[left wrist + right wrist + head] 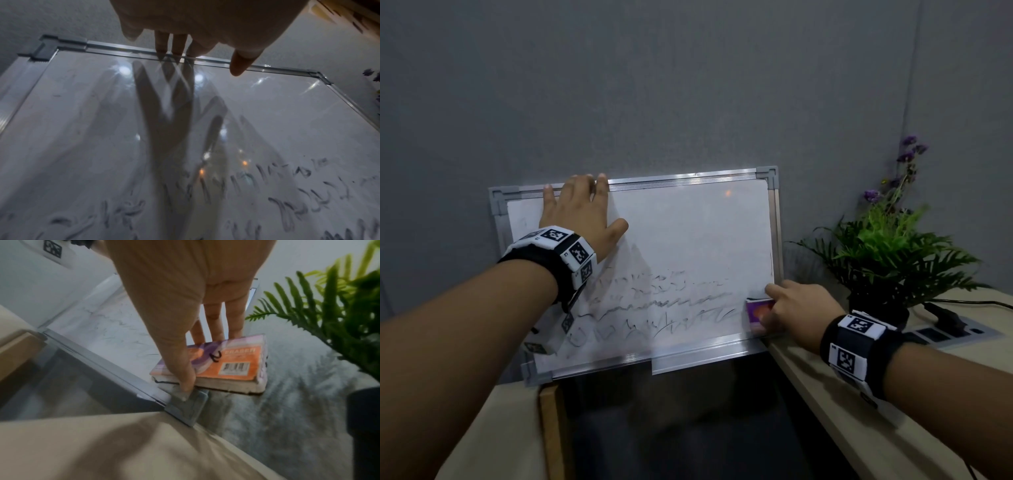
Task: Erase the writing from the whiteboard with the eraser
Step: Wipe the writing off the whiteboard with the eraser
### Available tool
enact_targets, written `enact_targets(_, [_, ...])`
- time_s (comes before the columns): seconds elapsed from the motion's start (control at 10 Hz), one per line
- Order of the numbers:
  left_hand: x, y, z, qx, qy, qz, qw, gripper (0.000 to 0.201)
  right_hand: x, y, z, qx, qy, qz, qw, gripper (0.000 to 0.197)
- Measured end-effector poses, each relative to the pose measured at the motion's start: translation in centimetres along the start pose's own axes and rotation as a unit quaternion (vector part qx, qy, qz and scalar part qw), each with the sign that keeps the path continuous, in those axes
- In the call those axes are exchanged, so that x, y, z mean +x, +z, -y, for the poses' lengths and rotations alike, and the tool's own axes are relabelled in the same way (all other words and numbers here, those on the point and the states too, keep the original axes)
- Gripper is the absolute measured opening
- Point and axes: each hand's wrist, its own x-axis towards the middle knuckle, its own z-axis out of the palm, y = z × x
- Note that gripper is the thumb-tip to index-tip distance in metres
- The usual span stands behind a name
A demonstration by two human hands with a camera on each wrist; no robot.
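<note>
A metal-framed whiteboard point(688, 233) leans against the grey wall, its lower half covered in smeared black writing point(654, 305). My left hand point(577, 212) lies flat on the board's upper left with straight fingers reaching the top frame point(123, 48). My right hand point(794, 305) grips an orange and purple eraser point(758, 313) at the board's lower right corner. In the right wrist view the thumb and fingers pinch the eraser point(232, 363) by its sides, felt face against the board point(107, 331).
A potted green plant point(887, 246) with purple flowers stands right of the board, close to my right hand. A power socket strip point(945, 332) with a cable sits on the beige desk point(842, 394). A dark gap point(671, 428) opens below the board.
</note>
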Motion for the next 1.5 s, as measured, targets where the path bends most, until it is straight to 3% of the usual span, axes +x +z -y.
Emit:
enact_targets(0.2, [0.0,0.1,0.0,-0.001,-0.001,0.0,1.0,0.076,-0.4,-0.7,-1.0,0.014,0.056,-0.026,0.998,0.022])
enact_targets(0.5, [0.1,0.1,0.0,0.001,0.0,0.0,1.0,0.077,0.2,0.0,0.5,-0.018,-0.007,-0.002,1.0,0.028])
enact_targets(0.7, [0.2,0.2,0.1,0.001,0.001,0.001,1.0,0.077,-0.4,-1.2,-1.1,-0.019,0.054,-0.005,0.998,0.023])
enact_targets(1.0, [0.1,0.2,0.1,0.0,0.004,0.0,1.0,0.076,0.0,0.3,0.5,-0.033,-0.012,0.021,0.999,0.025])
enact_targets(1.2, [0.1,0.3,0.0,-0.004,0.004,-0.004,1.0,0.075,-0.3,-0.9,-0.6,-0.025,0.054,-0.006,0.998,0.019])
enact_targets(1.5, [0.1,0.3,0.2,0.0,0.004,-0.004,1.0,0.074,-0.2,-0.2,0.6,-0.027,0.024,0.013,0.999,0.025])
